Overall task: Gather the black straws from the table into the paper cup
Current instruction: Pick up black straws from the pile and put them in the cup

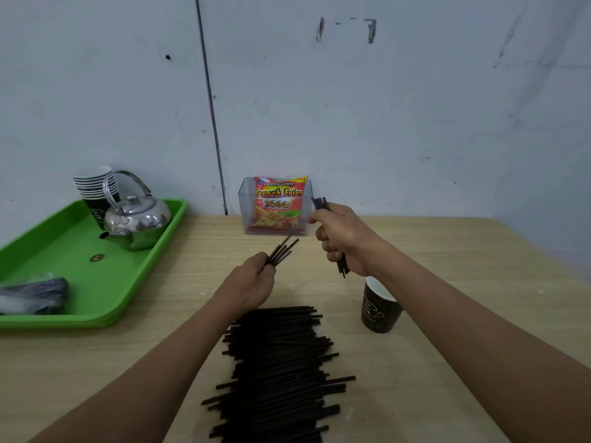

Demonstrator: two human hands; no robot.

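A few black straws [283, 251] are being pinched by the left hand [252, 279] above the table [463, 244], their tips fanning up and to the right. A second bunch [320, 203] is being gripped in the curled fingers of the right hand [343, 239], nearly upright, with ends showing above and below the fist. The paper cup [379, 306] is standing upright on the table under the right wrist, its rim partly hidden. A large pile of straws [278, 362] is lying near, between the forearms. At the far left, a kettle [137, 222] and a stack of cups [94, 183] are being carried by a green tray [64, 273]. A clear box [246, 212] with a snack packet [278, 206] inside is standing by the wall.
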